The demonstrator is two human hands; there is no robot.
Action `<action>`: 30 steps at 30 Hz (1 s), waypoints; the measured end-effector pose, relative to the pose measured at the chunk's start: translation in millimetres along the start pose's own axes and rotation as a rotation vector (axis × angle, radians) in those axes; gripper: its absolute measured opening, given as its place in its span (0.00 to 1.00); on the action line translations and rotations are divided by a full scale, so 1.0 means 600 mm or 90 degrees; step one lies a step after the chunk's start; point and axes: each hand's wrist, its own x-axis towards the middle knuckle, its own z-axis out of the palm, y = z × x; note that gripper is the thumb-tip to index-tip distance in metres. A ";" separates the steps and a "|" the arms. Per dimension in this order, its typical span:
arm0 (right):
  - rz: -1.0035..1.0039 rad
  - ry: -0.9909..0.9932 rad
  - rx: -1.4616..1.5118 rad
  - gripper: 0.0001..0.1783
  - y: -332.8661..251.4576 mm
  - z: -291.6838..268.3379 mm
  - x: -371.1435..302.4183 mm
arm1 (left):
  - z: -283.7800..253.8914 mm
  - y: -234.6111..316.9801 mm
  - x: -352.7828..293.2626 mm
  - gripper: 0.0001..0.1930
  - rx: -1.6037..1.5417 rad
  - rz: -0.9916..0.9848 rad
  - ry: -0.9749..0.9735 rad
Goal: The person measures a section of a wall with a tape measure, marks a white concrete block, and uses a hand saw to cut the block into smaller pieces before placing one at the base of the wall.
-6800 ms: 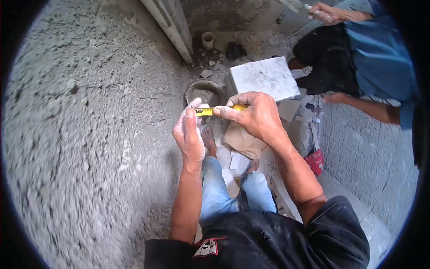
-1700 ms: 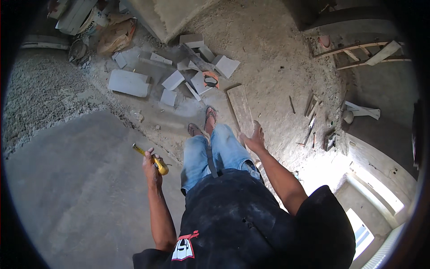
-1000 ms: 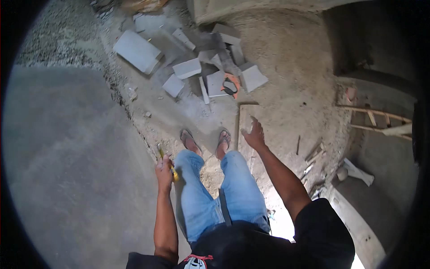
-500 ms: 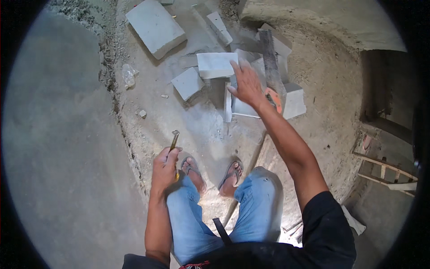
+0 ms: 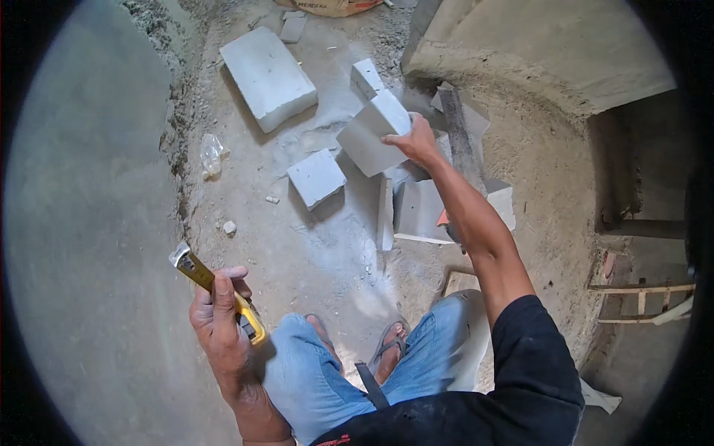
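Observation:
My left hand point(image 5: 223, 327) is closed around a yellow tape measure point(image 5: 251, 327), whose short length of blade sticks out up and to the left, ending in a metal hook. Out in front, my right hand point(image 5: 418, 141) grips the right edge of a pale grey-white block point(image 5: 373, 134), which is tilted above the other pieces. Beneath and beside my right forearm lie more cut blocks, among them a wide slab point(image 5: 422, 209) and a thin upright strip point(image 5: 385, 214). A hand saw point(image 5: 462, 134) with an orange handle rests over the pieces, its handle partly hidden by my forearm.
A large block point(image 5: 268, 78) lies at the far left and a smaller one point(image 5: 317, 177) nearer. A crumpled clear plastic bag point(image 5: 212, 154) is by the ledge. A sack point(image 5: 335, 6) shows at the top edge. A wooden frame point(image 5: 643, 301) stands at the right, below a dark opening.
My right hand has taken hold of the block and raised and tilted it. My left hand has moved left and turned, bringing the tape measure up into fuller view.

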 end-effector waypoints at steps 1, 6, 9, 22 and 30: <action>0.095 0.011 0.164 0.46 -0.011 -0.003 -0.015 | -0.009 -0.001 0.000 0.17 0.009 -0.016 0.017; 0.271 0.074 0.493 0.46 -0.022 -0.086 -0.091 | -0.033 -0.007 0.016 0.18 0.012 -0.025 0.024; 0.312 -0.009 0.637 0.45 -0.042 -0.131 -0.144 | -0.036 -0.004 0.046 0.20 0.031 -0.066 0.043; 0.525 -0.151 0.884 0.38 -0.171 0.081 -0.435 | -0.062 -0.379 0.134 0.22 0.134 -0.314 -0.184; 0.722 0.034 0.959 0.40 -0.243 0.221 -0.548 | -0.050 -0.485 0.090 0.23 0.025 -0.410 -0.066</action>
